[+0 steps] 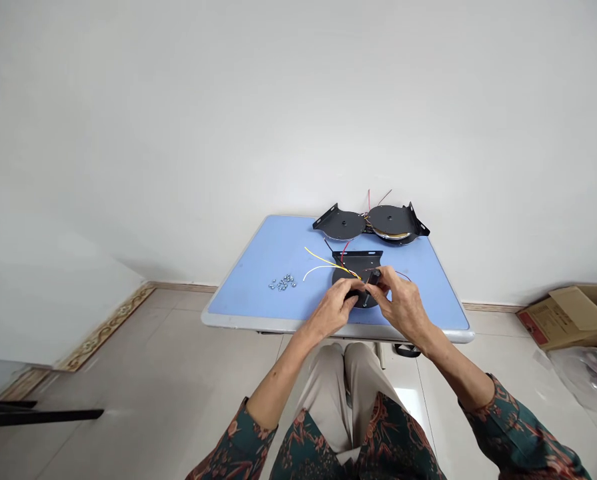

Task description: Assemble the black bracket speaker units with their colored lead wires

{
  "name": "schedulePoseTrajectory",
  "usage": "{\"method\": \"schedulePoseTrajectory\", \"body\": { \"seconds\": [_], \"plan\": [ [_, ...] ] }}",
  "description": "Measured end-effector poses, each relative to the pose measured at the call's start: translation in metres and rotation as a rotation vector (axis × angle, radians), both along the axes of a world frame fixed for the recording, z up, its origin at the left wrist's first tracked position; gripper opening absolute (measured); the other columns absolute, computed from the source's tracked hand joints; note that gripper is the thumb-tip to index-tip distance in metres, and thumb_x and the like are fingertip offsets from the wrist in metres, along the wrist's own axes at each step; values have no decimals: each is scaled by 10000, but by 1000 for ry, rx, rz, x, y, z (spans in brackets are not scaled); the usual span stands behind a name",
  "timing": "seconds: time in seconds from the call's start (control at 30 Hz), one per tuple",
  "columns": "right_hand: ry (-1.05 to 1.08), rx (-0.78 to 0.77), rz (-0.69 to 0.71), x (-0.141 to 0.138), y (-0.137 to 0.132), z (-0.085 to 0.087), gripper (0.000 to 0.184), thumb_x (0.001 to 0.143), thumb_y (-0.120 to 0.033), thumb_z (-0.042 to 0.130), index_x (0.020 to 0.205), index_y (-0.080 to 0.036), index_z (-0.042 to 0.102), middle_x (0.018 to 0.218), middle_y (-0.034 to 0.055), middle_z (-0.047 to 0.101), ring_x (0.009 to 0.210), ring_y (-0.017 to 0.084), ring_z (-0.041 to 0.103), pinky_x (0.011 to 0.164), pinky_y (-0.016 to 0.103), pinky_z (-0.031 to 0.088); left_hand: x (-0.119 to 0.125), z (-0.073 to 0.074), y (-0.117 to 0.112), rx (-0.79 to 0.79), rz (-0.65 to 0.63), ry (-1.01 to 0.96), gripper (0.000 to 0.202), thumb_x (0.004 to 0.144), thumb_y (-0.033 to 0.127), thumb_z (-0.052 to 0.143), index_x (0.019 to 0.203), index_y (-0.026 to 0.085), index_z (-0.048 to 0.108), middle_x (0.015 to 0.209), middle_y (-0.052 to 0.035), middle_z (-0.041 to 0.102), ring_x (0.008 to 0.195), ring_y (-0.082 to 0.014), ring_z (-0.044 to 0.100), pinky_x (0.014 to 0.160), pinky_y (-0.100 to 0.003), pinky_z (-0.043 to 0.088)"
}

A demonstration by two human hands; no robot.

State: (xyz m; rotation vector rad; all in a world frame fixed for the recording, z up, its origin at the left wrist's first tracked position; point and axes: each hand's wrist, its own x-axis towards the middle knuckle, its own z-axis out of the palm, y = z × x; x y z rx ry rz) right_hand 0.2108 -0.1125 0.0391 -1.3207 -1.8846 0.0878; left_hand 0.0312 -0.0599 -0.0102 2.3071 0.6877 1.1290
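A black round metal plate with a flat bracket edge lies on the table under both hands, with yellow wires and a red wire running from it. My right hand pinches a small black cylindrical part above the plate, and a short metal rod shows below it. My left hand grips the plate's near edge, its fingertips close to that part. Much of the plate is hidden under my fingers.
Two similar black plates with wires lie at the far edge of the blue table. A small pile of several screws sits left of the wires. A cardboard box stands on the floor at right.
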Motion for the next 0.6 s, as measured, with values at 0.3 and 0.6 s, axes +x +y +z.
{"method": "schedulePoseTrajectory", "body": {
  "seconds": [0.3,0.6],
  "plan": [
    [-29,62,-28,-2,2,-1,135,983,-351,527,919,-235,499,677,1,620,580,168,577,560,251,423,8,9,8,-293,-141,-75,130,931,193,559,995,149,664,989,-68,731,925,-195,692,851,-312,573],
    [-4,-13,-40,4,4,6,124,943,-326,576,1015,-225,573,782,39,715,654,194,667,606,270,467,20,-1,4,-366,3,-60,83,796,131,711,730,179,697,900,-35,757,906,-198,681,873,-308,504]
  ]
}}
